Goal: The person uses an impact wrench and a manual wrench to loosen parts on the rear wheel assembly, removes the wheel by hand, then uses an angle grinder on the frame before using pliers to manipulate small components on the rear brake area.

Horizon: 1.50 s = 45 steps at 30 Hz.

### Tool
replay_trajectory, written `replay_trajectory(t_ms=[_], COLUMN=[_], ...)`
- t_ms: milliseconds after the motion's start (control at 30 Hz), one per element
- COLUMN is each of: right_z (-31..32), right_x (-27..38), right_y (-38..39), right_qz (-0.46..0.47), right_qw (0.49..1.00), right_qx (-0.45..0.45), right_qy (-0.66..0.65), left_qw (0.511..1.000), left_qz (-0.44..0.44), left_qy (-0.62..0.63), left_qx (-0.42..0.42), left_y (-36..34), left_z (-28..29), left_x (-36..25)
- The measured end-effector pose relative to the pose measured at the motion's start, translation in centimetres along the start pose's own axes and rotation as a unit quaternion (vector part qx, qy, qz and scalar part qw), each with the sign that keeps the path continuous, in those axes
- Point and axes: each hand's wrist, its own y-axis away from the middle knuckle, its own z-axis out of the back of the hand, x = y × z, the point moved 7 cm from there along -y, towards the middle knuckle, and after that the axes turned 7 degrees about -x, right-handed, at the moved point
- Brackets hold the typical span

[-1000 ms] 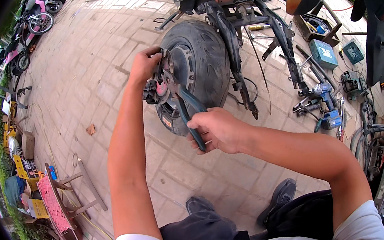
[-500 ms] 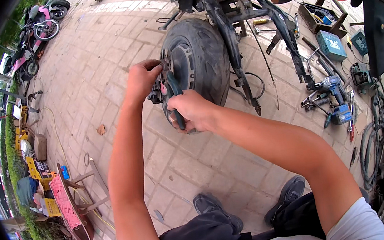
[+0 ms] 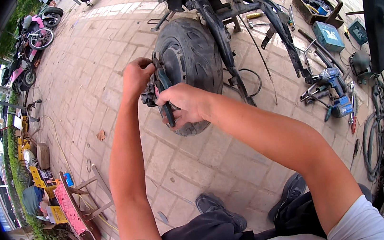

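A dark scooter wheel with a worn tyre [image 3: 202, 63] rests on the paving in front of me. Pliers with dark green handles [image 3: 164, 79] are gripped in my right hand [image 3: 184, 102], their jaws up against the dark metal parts at the wheel's left side. My left hand [image 3: 138, 76] is closed there too, thumb and finger pinched at those parts; whatever sits between the fingertips is too small to make out. Just below it, a dark brake caliper-like part [image 3: 149, 96] shows beside the hub, partly covered by my right hand.
The scooter's black frame [image 3: 214, 31] stands past the wheel. To the right lie a cordless impact wrench [image 3: 334, 84], a teal box [image 3: 328, 36], an open toolbox [image 3: 317, 8] and coiled cables [image 3: 372, 145]. A pink-topped bench [image 3: 71, 209] is at left.
The view has shifted slightly, so the wheel and scooter appear further left. Both hands stay at the wheel's left side, the pliers still in my right hand.
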Motion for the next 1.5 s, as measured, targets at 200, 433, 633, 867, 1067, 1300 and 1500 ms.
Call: replay_trajectory(t_ms=[200, 433, 633, 867, 1067, 1300, 1500], right_z=[0.5, 4.7, 9.9, 13.0, 13.0, 13.1, 13.1], right_x=[-2.3, -6.5, -6.9, -10.9, -11.8, -11.7, -11.7], right_y=[2.0, 8.4, 15.6, 20.5, 21.2, 20.9, 21.0], right_qz=[-0.032, -0.059, -0.080, -0.158, -0.157, -0.133, -0.137], right_qw=[0.998, 0.993, 0.978, 0.970, 0.972, 0.977, 0.976], right_qx=[0.044, 0.018, 0.020, 0.066, 0.095, 0.096, 0.100], right_qy=[-0.023, 0.105, 0.190, 0.171, 0.149, 0.133, 0.140], left_qw=[0.999, 0.998, 0.996, 0.995, 0.994, 0.989, 0.984], left_qz=[0.008, 0.030, 0.011, 0.009, -0.004, 0.021, -0.010], left_qy=[0.026, 0.060, 0.076, 0.070, 0.069, 0.082, 0.065], left_qx=[-0.019, -0.021, -0.045, -0.076, -0.080, -0.122, -0.165], left_y=[-1.2, -1.2, -0.6, -0.7, -0.6, 0.0, 0.6], left_z=[0.7, 0.3, -0.3, -1.0, -1.0, -1.3, -1.6], left_x=[0.8, 1.3, 0.9, 1.8, 1.5, 1.6, 0.7])
